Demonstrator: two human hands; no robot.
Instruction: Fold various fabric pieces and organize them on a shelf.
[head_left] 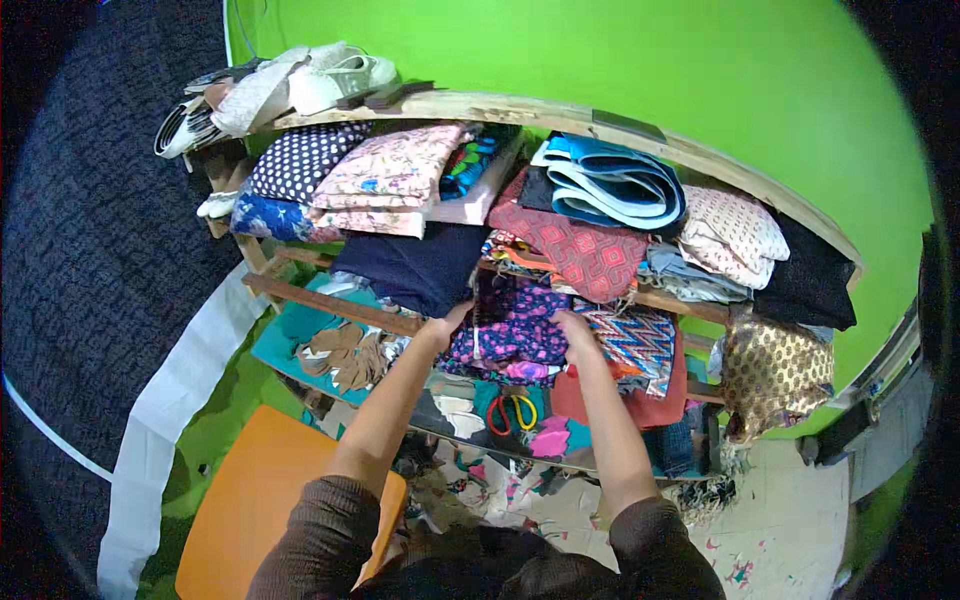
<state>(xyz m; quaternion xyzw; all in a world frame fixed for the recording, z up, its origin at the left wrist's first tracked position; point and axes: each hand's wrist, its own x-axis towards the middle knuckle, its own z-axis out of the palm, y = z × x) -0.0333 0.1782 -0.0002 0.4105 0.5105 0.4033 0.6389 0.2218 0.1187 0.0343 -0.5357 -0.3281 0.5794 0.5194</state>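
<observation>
A folded dark purple fabric with pink flowers (512,322) lies on the middle shelf, between my two hands. My left hand (450,322) has its fingers closed at the left edge of this fabric. At the right edge my right hand (575,332) grips it too, with part of the fingers hidden behind the cloth. A folded navy fabric (415,265) sits just above my left hand. To the right of my right hand is a zigzag-patterned fabric (640,345), lying over a red cloth (668,405).
Wooden shelves hold several folded fabrics, including a polka-dot one (308,160) and a blue one (612,185). Red-and-yellow-handled scissors (512,413) lie on the lower shelf. An orange chair (265,505) stands at lower left. Scraps litter the tiled floor (790,500).
</observation>
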